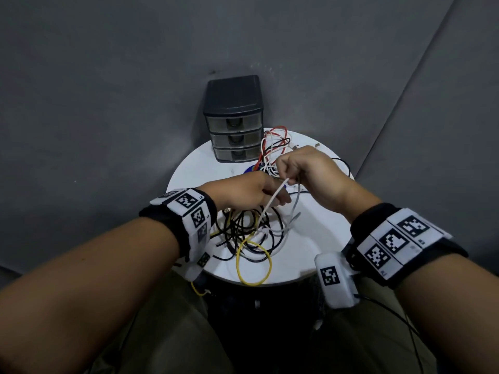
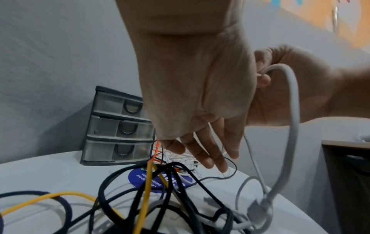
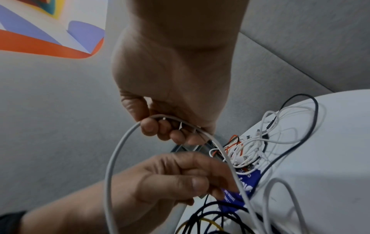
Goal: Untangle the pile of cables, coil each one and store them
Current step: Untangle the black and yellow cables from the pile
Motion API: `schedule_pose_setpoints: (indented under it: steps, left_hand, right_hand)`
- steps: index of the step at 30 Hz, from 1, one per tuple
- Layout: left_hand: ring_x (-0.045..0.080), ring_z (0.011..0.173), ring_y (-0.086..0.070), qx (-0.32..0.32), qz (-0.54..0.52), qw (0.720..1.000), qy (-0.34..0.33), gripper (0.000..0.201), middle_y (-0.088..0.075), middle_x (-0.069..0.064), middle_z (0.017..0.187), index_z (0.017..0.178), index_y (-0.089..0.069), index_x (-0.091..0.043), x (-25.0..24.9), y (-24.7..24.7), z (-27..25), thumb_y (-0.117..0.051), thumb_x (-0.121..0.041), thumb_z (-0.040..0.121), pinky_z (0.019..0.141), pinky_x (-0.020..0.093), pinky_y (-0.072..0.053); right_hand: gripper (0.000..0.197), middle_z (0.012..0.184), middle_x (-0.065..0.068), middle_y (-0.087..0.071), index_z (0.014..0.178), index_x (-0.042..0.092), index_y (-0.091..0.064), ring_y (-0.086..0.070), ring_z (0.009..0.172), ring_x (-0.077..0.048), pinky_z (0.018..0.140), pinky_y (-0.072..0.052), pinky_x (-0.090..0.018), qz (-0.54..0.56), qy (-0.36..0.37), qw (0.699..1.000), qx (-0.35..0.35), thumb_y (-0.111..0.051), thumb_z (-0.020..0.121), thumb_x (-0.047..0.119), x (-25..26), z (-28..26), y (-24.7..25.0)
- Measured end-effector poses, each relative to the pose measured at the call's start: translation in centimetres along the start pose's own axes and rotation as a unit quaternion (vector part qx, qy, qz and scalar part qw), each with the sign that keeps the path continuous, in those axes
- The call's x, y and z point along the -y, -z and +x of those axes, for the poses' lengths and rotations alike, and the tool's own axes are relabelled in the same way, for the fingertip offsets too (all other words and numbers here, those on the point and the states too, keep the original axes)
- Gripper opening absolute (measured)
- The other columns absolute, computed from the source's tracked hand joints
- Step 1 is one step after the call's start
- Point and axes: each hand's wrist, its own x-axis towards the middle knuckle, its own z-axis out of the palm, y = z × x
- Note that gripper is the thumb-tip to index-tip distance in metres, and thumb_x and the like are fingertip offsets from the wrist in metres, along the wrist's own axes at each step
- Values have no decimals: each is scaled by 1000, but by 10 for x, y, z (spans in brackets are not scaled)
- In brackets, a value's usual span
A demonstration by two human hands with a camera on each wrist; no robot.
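A tangle of black, yellow and white cables (image 1: 244, 229) lies on the round white table (image 1: 318, 238). My right hand (image 1: 287, 182) pinches a pale grey cable (image 1: 271, 203) above the pile. In the right wrist view the curled fingers (image 3: 166, 128) hold that cable (image 3: 112, 158) as a hanging loop. Its plug end (image 2: 258, 212) rests among the black cables. My left hand (image 1: 280, 197) hovers beside it with fingers (image 2: 206, 156) straight and holds nothing; the grey cable runs across in front of them. A yellow loop (image 1: 253, 263) lies at the table's near edge.
A dark three-drawer unit (image 1: 233, 122) stands at the back of the table, drawers closed. A second bunch of red, white and black cables (image 1: 274, 147) lies to its right. A blue round sticker (image 2: 140, 178) is on the tabletop. Grey padded walls surround the table.
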Motion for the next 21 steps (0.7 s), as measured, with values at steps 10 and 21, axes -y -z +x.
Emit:
schedule_pose_setpoints:
  steps: [10,21]
  left_hand:
    - [25,103,-68,121,47,991,19,26,-73,10,112,120,-70,-10,-14,-15,5,-67,-16,95,93,34,-54]
    - [13,68,-62,86,-23,994,65,14,-71,-5,75,88,-72,-20,-11,-16,5,-65,-27,98,68,26,-50]
  right_hand:
    - [12,47,4,-47,55,-3,-55,-41,50,-8,51,-35,-15,-16,-8,999,36,-46,57,5,-8,-7,-6]
    - [4,52,12,-49,56,-1,-51,-41,54,-5,52,-33,-16,-18,64,997,40,-49,58,1,-21,-8,9]
